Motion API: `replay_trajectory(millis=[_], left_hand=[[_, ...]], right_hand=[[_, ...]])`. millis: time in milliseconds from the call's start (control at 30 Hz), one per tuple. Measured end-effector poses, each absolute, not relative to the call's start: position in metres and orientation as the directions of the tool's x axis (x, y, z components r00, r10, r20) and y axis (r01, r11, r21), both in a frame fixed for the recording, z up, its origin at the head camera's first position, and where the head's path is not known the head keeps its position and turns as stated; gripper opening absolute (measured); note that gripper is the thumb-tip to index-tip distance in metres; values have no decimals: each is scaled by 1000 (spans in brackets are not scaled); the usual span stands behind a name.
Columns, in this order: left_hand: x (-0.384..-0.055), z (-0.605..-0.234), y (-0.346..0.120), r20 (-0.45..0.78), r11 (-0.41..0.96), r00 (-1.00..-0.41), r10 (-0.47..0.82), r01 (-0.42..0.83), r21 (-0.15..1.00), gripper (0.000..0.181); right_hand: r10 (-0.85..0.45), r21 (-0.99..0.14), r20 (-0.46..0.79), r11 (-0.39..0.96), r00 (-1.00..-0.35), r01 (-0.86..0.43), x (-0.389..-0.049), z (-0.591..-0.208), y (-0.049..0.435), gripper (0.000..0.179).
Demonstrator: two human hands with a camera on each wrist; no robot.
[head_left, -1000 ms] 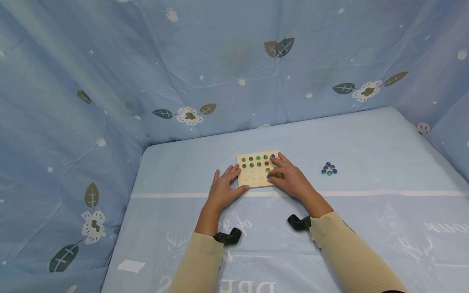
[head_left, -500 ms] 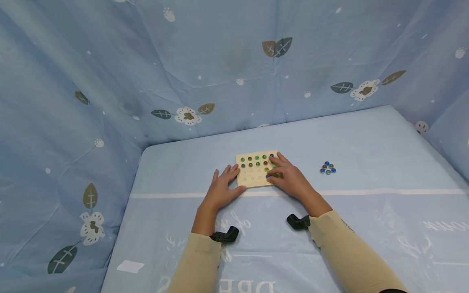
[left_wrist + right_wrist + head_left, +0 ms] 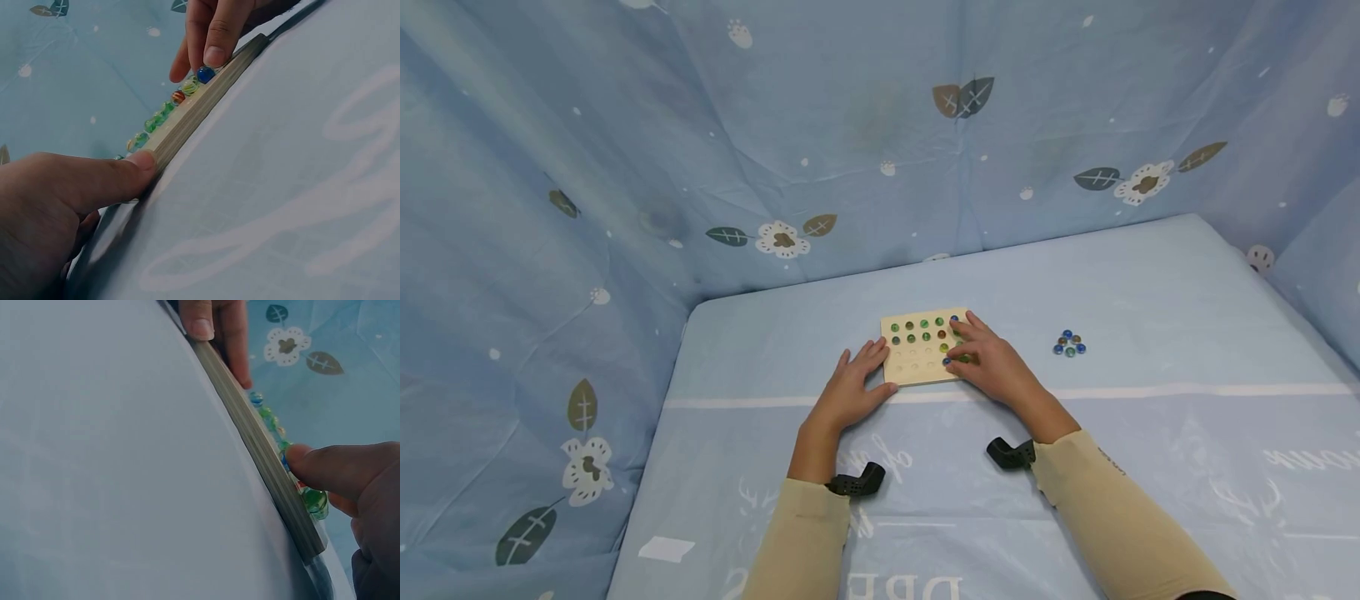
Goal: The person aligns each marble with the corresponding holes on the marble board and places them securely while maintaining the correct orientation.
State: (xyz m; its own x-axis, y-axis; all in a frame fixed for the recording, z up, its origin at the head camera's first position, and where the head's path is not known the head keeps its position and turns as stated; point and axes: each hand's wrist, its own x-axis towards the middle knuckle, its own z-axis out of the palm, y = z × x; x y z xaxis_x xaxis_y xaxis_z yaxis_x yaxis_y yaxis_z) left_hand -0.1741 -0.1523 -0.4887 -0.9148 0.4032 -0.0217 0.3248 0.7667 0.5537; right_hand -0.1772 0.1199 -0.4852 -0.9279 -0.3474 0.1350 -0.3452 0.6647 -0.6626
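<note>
A pale wooden board [image 3: 917,377] with rows of round hollows lies on the table. Glass marbles [image 3: 924,324] in green, brown and blue fill its two far rows, and more sit in columns at its right. My left hand [image 3: 850,393] rests at the board's left side, its thumb on the near corner and its fairly straight fingers along the left edge. Over the board's right part, my right hand [image 3: 992,364] pinches a blue marble [image 3: 205,74] between thumb and finger, close above the near row. That hand hides some of the right-hand hollows. Several near-left hollows hold no marble.
A small cluster of loose marbles [image 3: 1070,352] lies on the table right of the board. A light blue cloth [image 3: 1150,300] covers the table, and patterned fabric [image 3: 850,125] hangs behind. A white paper patch [image 3: 666,549] is at the near left.
The left hand's thumb has slid slightly left along the board's near edge to its corner. The right hand stays at the blue marble; the head view has shifted slightly.
</note>
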Motion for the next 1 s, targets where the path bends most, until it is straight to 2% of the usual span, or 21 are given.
replay_trajectory(millis=[233,567,767,1000], left_hand=[[-175,-492,-154,-8,764,-913,408,337,550,70],[-178,-495,-155,1,758,-918,398,329,564,74],[-177,-495,-154,-8,761,-924,381,309,571,74],[-176,-494,-154,-3,754,-925,381,309,579,74]], right_hand=[[-315,-681,127,661,-940,-314,-177,-477,126,25],[-181,-703,148,672,-972,-232,-184,-466,151,30],[-70,-690,117,711,-991,-132,-189,-459,182,33],[29,-719,58,695,-998,-21,-183,-452,228,44]])
